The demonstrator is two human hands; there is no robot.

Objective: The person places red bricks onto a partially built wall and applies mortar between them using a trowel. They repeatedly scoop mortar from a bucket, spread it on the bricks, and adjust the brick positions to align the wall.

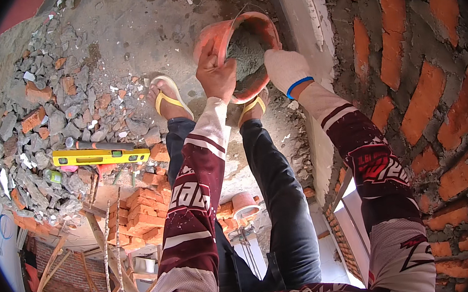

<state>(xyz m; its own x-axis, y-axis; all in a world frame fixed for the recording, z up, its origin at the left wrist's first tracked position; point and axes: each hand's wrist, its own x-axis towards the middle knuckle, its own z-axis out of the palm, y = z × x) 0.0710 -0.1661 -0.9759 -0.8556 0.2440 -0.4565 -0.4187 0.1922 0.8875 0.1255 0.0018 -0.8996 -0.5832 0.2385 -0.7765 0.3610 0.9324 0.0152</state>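
A red bucket (252, 17) with grey mortar (244, 51) in it is held tilted between my two hands over the concrete floor. My bare left hand (216, 74) grips the bucket's left side, fingers closed on it. My right hand (286, 69), in a pale glove with a blue band at the wrist, is closed on the bucket's right side. My feet in yellow flip-flops (168, 100) stand just below it.
A brick wall (440, 101) with rough mortar joints runs along the right. Rubble (54, 119) lies to the left with a yellow spirit level (98, 158) and a hammer (100, 144). Lower down are stacked bricks (144, 212), wooden poles (98, 237) and another bucket (245, 204).
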